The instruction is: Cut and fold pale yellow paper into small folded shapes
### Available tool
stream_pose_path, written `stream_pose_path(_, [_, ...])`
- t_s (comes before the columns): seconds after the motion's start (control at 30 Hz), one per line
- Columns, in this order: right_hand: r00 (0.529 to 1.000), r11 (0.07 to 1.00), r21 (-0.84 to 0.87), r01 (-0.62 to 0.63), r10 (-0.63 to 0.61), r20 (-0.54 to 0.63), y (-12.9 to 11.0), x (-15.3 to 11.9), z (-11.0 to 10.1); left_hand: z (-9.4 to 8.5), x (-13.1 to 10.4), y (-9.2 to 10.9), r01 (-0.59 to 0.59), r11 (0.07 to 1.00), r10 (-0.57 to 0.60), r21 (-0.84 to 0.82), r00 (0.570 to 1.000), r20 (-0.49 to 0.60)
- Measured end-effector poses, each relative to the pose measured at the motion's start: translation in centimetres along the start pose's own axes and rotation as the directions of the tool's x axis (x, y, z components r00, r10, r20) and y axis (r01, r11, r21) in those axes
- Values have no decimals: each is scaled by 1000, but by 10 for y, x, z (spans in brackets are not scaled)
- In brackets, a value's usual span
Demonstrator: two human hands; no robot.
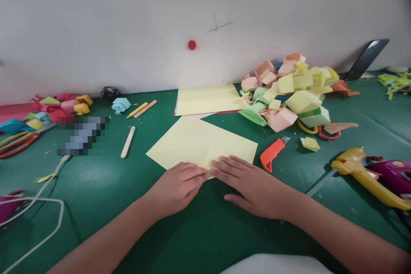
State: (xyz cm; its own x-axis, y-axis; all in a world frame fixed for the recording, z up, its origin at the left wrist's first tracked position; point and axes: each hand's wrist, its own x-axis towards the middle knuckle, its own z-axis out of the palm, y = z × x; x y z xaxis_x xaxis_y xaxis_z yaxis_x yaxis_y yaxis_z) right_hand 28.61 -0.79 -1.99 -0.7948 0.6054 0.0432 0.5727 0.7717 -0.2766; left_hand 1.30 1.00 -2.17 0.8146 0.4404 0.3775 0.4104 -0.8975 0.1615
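Observation:
A pale yellow paper sheet (192,141) lies turned at an angle on the green table, with a small folded part near its front corner. My left hand (181,188) rests at that corner, its fingers pressed together on the paper's edge; its fingertips and thumb are partly hidden. Just to the right, my right hand (247,184) lies with its fingers spread and their tips flat on the folded part. The two hands' fingertips almost touch.
More paper sheets (208,100) lie by the wall. Folded paper pieces (302,94) are heaped behind right. An orange cutter (272,154), yellow glue gun (369,180) and scissors (329,132) are right; a white cable (61,214) and other scissors (28,141) are left.

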Motion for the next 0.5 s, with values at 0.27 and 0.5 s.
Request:
stream_pose_path(0.27, [1000, 999, -38, -4, 4, -4, -9, -6, 1, -5, 1, 1, -18, 996, 19, -92, 1000, 12])
stream_pose_path(0.5, [1000, 1000, -26, -12, 12, -14, -14, -8, 3, -5, -1, -2, 120, 973, -117, -195, 993, 28])
